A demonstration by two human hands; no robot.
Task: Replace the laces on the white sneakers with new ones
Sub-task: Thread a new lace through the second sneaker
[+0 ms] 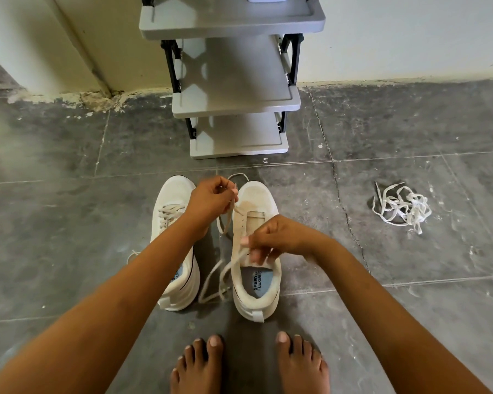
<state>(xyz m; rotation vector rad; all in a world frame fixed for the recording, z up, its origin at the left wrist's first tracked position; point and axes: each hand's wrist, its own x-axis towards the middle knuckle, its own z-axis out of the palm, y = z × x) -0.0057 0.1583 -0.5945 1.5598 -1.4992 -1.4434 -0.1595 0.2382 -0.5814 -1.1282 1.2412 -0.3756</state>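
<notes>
A dark grey tiled floor (69, 223) fills most of the view and meets a pale wall (396, 38) at 12 o'clock. A grey plastic shelf rack with black brackets (234, 100) stands on the floor against that wall, its tiers stepping down towards the centre.

A pair of white sneakers sits side by side at the centre of the floor, just below the rack. Each one's long axis runs from 6 to 12 o'clock, with the toes pointing at the rack and the heel openings facing the person. The left sneaker (172, 194) is laced across its tongue. The right sneaker (256, 200) shows bare eyelets along its upper.

The person's bare feet (197, 365) stand at 6 o'clock, toes towards the heels of the shoes.

The left hand (211, 199) hovers between the two toe caps, its grip closed in a pinch on a cream shoelace (214, 275). The right hand (276, 236) is over the right sneaker's tongue at about 4 o'clock from the left hand, its grip likewise pinching the lace. The slack of the lace hangs in loops into the gap between the shoes.

At 3 o'clock, well apart from the shoes, a loose tangle of white flat laces (402, 207) lies on the floor.
</notes>
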